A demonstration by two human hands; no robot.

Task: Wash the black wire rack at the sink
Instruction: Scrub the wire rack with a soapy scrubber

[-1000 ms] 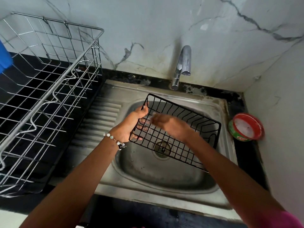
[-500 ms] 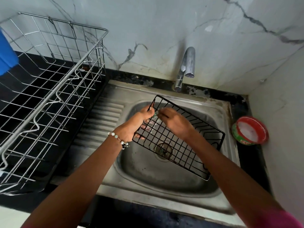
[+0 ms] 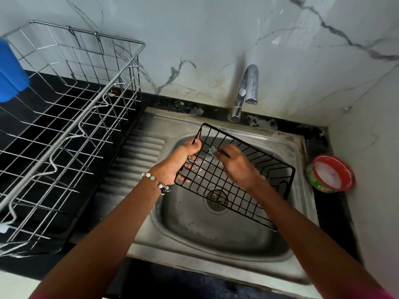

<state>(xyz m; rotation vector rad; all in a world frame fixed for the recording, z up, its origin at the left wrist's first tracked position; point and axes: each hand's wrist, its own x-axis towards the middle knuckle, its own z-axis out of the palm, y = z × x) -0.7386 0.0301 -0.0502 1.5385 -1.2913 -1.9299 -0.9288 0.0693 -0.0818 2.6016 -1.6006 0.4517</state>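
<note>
The left hand [image 3: 177, 162] is gripping the near-left edge of the black wire rack [image 3: 235, 175], holding it tilted above the sink [image 3: 216, 238]. The right hand [image 3: 235, 165] is pinching a small pale scrubber [image 3: 212, 152] against the rack's grid. A red-rimmed soap tub [image 3: 330, 174] is sitting right of the sink, a steel dish drainer [image 3: 64, 126] left of it.

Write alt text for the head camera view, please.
Over a steel sink, the left hand grips a tilted black wire rack while the right hand rubs it with a small scrubber. The tap shows no water.
</note>
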